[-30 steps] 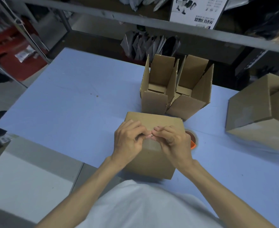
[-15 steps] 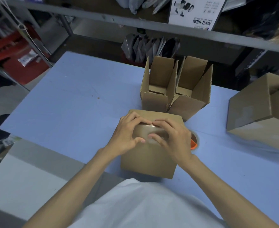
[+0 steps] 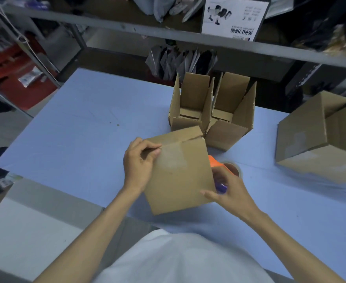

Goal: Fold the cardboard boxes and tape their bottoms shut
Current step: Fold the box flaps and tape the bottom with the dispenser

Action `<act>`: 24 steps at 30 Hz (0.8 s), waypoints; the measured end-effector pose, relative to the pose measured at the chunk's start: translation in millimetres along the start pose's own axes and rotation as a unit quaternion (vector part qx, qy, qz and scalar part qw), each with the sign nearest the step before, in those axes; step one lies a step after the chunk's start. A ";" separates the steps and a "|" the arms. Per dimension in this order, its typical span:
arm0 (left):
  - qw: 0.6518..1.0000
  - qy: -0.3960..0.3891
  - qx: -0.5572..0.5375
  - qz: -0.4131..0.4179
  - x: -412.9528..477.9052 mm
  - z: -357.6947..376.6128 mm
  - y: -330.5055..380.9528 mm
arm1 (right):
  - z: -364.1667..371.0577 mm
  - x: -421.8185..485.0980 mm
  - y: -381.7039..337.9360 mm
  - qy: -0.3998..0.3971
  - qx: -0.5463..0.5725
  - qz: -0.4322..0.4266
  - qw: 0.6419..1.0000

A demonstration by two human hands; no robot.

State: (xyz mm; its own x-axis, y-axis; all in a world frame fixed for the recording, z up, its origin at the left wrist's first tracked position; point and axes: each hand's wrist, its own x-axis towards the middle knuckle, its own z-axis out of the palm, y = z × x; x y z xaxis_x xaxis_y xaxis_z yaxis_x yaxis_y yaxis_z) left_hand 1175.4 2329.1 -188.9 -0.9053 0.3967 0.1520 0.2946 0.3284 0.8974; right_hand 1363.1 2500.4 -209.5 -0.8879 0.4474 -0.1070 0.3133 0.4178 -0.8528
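Rub along the tape strip from the seam down onto both side walls, pressing out bubbles and steadying the opposite corner. Plain brown cardboard box, closed bottom turned up and tilted, seam under glossy clear tape; held over the counter, just in front of the two open boxes. Fingers of left hand clamped on its edge, thumb on the tape. Fingers of right hand blurred at the near corner: grip indeterminable.

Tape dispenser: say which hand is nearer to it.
Right. The right hand is right beside the tape dispenser, on the right of the cardboard box; the left hand grips the box's opposite edge.
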 end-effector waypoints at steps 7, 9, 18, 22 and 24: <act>0.996 -0.010 0.059 -0.064 1.4 -25.6 23.9 | 7.8 -15.2 -23.3 -0.027 0.027 -0.047 0.998; 0.991 -0.063 0.068 -0.100 -13.3 -23.4 33.3 | 9.5 -17.2 -42.9 -0.009 -0.076 -0.136 0.988; 0.967 -0.065 -0.038 -0.243 -20.4 -15.7 34.7 | 18.3 -18.8 -71.1 -0.117 -0.357 -0.351 0.858; 0.972 -0.077 0.000 -0.222 -12.0 -24.6 38.5 | -7.8 -7.8 -72.0 -0.141 -0.417 -0.364 0.821; 0.974 -0.089 0.007 -0.210 -6.7 -27.4 42.3 | -19.8 -1.2 -73.3 -0.151 -0.435 -0.365 0.809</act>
State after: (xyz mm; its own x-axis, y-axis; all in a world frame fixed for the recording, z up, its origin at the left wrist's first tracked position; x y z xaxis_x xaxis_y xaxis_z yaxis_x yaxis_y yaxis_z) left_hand 1185.6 2316.9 -140.6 -0.8795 0.3668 -0.3033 -0.0851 0.5058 0.8584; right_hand 1347.9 2484.9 -136.7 -0.9438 -0.3292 0.0313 -0.3306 0.9406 -0.0768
